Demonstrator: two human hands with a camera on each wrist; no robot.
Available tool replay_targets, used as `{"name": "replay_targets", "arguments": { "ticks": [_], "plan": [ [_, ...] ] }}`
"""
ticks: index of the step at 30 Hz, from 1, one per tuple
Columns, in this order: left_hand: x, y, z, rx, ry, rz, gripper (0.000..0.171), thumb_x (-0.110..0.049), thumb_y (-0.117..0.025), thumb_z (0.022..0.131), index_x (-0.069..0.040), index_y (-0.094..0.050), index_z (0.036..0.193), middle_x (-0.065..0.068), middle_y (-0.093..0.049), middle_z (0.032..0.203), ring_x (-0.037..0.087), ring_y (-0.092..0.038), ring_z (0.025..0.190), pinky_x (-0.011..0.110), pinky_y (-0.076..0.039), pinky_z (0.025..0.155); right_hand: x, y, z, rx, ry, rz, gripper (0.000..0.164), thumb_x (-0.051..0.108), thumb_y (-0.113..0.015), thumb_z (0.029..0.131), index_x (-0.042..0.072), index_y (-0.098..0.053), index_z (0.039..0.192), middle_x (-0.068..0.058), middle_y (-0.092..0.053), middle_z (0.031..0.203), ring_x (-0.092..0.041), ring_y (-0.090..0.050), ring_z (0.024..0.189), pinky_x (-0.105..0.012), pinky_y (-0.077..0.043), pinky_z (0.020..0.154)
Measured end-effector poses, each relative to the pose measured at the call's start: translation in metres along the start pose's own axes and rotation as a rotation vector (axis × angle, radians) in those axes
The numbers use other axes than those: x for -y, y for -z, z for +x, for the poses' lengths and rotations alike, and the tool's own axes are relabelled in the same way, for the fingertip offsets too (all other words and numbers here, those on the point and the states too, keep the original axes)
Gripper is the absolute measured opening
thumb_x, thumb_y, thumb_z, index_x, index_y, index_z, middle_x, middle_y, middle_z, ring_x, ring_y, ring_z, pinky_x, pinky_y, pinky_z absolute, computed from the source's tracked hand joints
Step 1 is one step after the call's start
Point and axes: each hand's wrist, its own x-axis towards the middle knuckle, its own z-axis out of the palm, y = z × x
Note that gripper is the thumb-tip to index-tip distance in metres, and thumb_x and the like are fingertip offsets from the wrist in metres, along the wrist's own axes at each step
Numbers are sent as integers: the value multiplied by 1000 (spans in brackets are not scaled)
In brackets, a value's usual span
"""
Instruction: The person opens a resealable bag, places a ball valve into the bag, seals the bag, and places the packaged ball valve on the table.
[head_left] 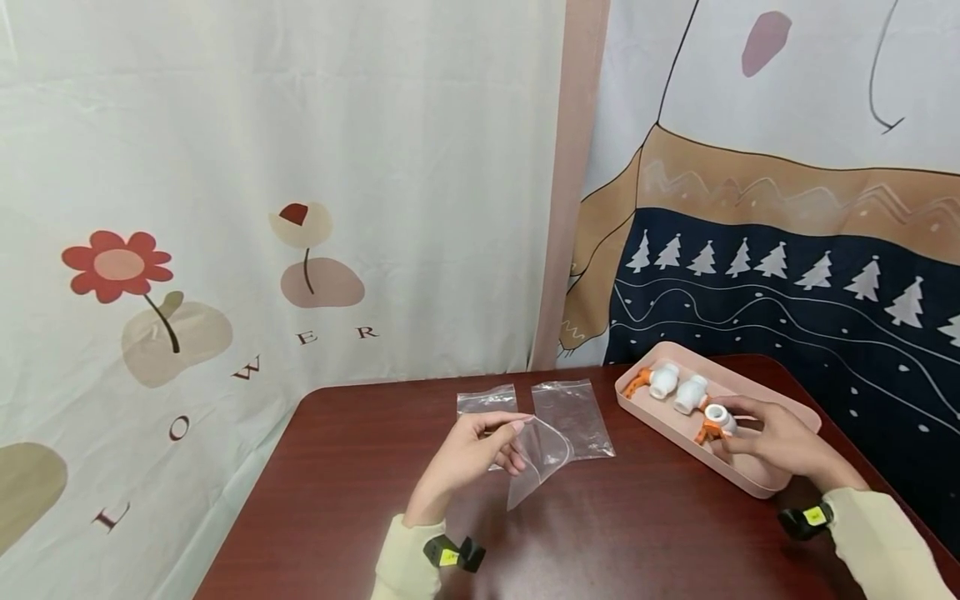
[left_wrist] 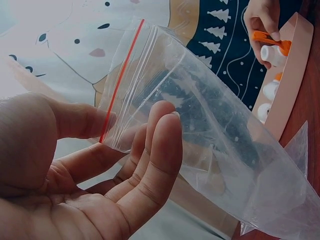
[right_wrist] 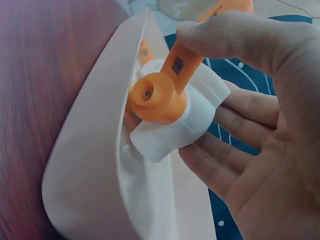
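My left hand (head_left: 480,450) pinches a clear zip bag (left_wrist: 200,115) by its top edge, thumb on the red zip line, while the rest of the bag hangs down to the right. At the right of the table, my right hand (head_left: 780,437) holds a white ball valve (right_wrist: 175,127) with an orange handle (right_wrist: 182,65) over the pink tray (head_left: 678,433). Its thumb lies on the handle and its fingers support the white body from behind. Two more white valves (head_left: 690,394) (head_left: 663,381) with orange handles lie in the tray's far end.
Two flat clear zip bags lie on the dark red table (head_left: 337,483) behind the left hand, one partly covered by it; the other bag (head_left: 573,421) is nearer the tray. Printed curtains (head_left: 420,167) hang close behind the table's back and right edges.
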Motion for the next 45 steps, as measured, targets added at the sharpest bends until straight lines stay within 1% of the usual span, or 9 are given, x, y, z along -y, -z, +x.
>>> {"name": "replay_targets", "arguments": {
  "ticks": [3,6,8,11,16,19,29,39,45],
  "plan": [
    [0,0,0,-4,4,4,32,-12,-56,105,2,-66,133,17,-72,80,14,-70,66,31,-64,66,2,0,0,-10,6,48,63,30,-81,89,3,-58,142,-25,-56,144,-18,-68,116,-17,-56,86],
    [0,-1,0,-5,4,3,32,-11,-56,105,2,-66,132,20,-72,80,14,-70,65,31,-64,66,6,1,-1,-14,-1,92,62,29,-79,91,5,-56,144,-25,-54,147,12,-57,108,-11,-51,85],
    [0,-1,0,-2,2,0,32,-11,-56,105,2,-66,133,18,-71,80,13,-70,66,30,-64,66,9,2,-1,-14,-3,119,62,29,-77,93,5,-55,145,-25,-53,148,22,-48,104,-9,-49,85],
    [-1,-1,-1,0,-1,-4,32,-11,-56,105,3,-65,133,14,-70,79,13,-70,66,30,-64,66,13,2,-2,-26,-1,150,61,30,-77,94,6,-55,145,-15,-56,146,22,-49,105,-9,-50,86],
    [-1,-1,-1,1,-1,-12,33,-10,-56,105,3,-65,133,11,-69,79,13,-71,66,30,-64,66,21,0,-4,-62,1,217,65,28,-77,93,1,-52,146,22,-55,128,21,-52,105,-6,-49,86],
    [-1,-1,0,0,4,-11,33,-11,-56,105,2,-65,133,11,-68,79,13,-71,67,30,-64,67,28,-2,-6,-63,-12,250,69,29,-77,93,-2,-48,149,30,-50,123,23,-51,104,-5,-49,86],
    [-1,-2,0,-9,19,-9,33,-11,-56,105,1,-65,134,11,-69,78,14,-70,66,30,-64,67,60,-21,-6,-29,86,447,60,15,-72,96,-4,-47,147,30,-56,125,14,-59,109,-11,-56,88],
    [0,-1,0,-20,23,12,33,-12,-55,106,-2,-65,135,14,-69,82,14,-70,67,33,-64,68,98,-35,-5,49,126,660,59,7,-68,98,1,-44,151,7,-51,139,-4,-65,113,-17,-57,94],
    [-1,-1,0,-20,13,2,34,-11,-55,106,1,-64,136,15,-68,83,14,-70,67,32,-64,69,120,-36,-4,75,223,759,57,-3,-64,97,-3,-44,150,5,-51,142,-5,-64,115,-20,-58,94]
  ]
}}
